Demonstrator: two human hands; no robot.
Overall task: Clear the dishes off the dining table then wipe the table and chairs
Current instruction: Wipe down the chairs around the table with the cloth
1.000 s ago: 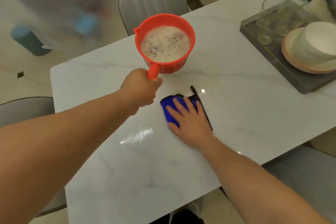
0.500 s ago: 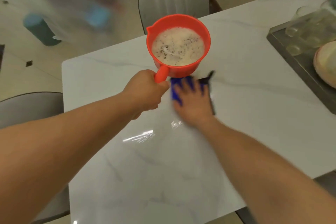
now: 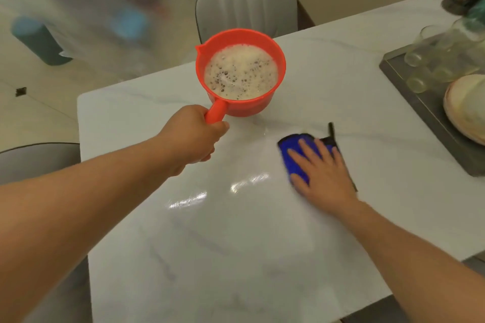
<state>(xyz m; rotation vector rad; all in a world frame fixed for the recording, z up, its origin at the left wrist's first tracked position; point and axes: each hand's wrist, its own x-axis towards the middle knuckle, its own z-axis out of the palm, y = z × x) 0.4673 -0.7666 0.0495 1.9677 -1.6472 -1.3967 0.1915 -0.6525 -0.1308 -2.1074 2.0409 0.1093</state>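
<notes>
Observation: since half a second ago the right hand [image 3: 324,169] has swept the blue microfibre cloth with black trim [image 3: 294,148] away from the base of the jug and out to the right, toward the grey tray. 1 second ago the cloth lay nearer the person, just below the jug; it went up to the jug and now lies out to the right. The stroke is a back-and-forth wipe. Wet streaks glint on the white marble-patterned tabletop [image 3: 236,257] left of the cloth.

Meaning: the wiping stage is under way on this end of the table. The dishes are not fully cleared; clear drinking glasses [image 3: 425,60] and a stack of pale round plates [image 3: 464,107] sit on the dark grey rectangular tray [image 3: 420,102] at the table's right edge.

Grip, right: fingers straight and spread, palm flat, pressing the cloth to the tabletop. Nothing is pinched.

Grip, left: the left hand [image 3: 193,134] is curled tight round the handle of the orange-red plastic jug of foamy water [image 3: 240,73]. Whether the jug is just above the table or resting on it, I cannot tell. A small puddle shows just beside its base.

1 grey upholstered chair [image 3: 246,0] stands at the far side, looking dry, probably not yet wiped.
</notes>
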